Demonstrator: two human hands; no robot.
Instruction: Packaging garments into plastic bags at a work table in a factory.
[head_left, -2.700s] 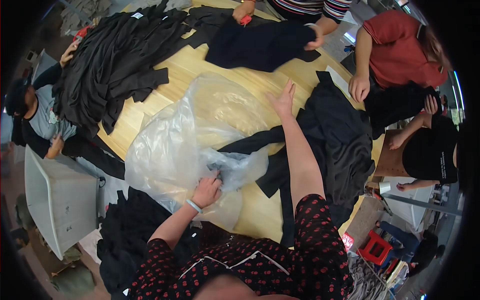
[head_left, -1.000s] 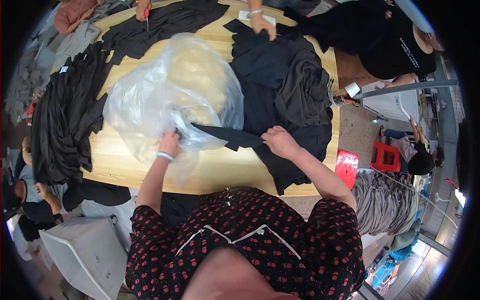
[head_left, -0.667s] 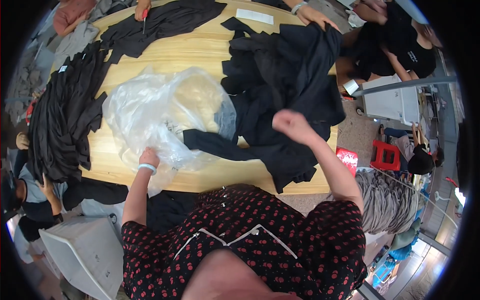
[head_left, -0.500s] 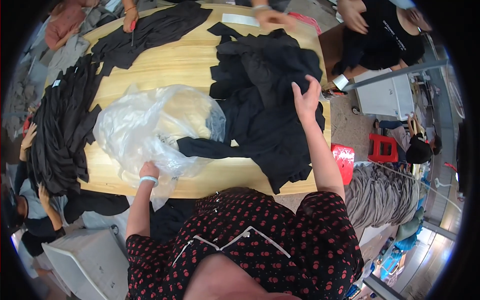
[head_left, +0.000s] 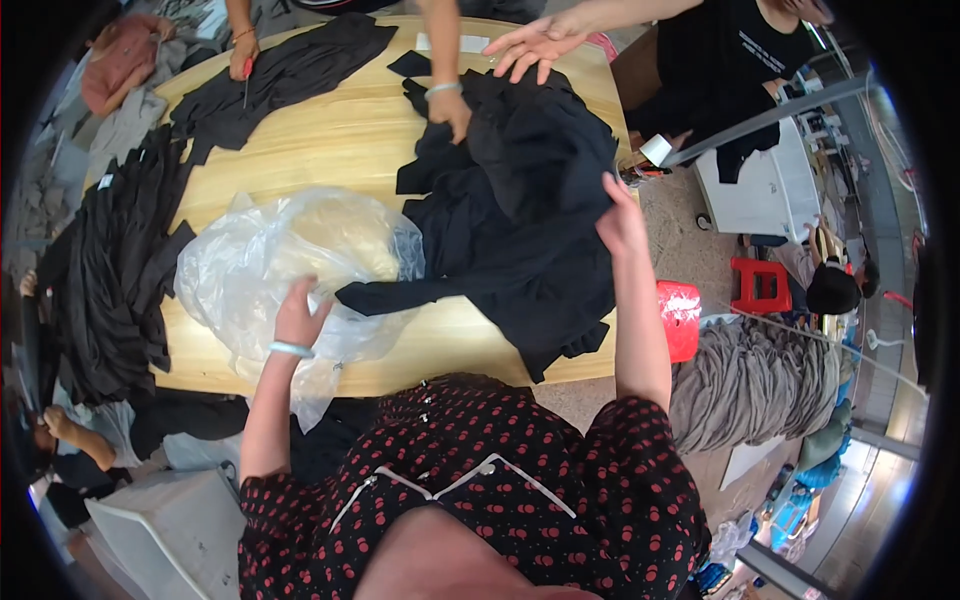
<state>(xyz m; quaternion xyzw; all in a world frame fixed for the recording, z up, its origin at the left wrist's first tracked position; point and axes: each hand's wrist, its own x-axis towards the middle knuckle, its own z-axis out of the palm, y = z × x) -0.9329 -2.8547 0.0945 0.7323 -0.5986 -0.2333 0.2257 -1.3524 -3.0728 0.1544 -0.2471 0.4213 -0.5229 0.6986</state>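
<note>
Clear crumpled plastic bag (head_left: pixel 290 270) is pinned flat by spread left hand (head_left: pixel 300 318); black fabric garment pile (head_left: pixel 520 220) is pinched by right hand (head_left: pixel 622 218), likely for lifting.

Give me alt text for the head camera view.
A person's left hand rests on a clear plastic bag while the right hand grasps a pile of black garments on a wooden table; other people's hands work the far side.

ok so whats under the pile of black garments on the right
The wooden table shows around the pile of black garments, and one sleeve lies over the clear plastic bag. The right hand grips the pile's edge. Anything beneath it is covered.
</note>
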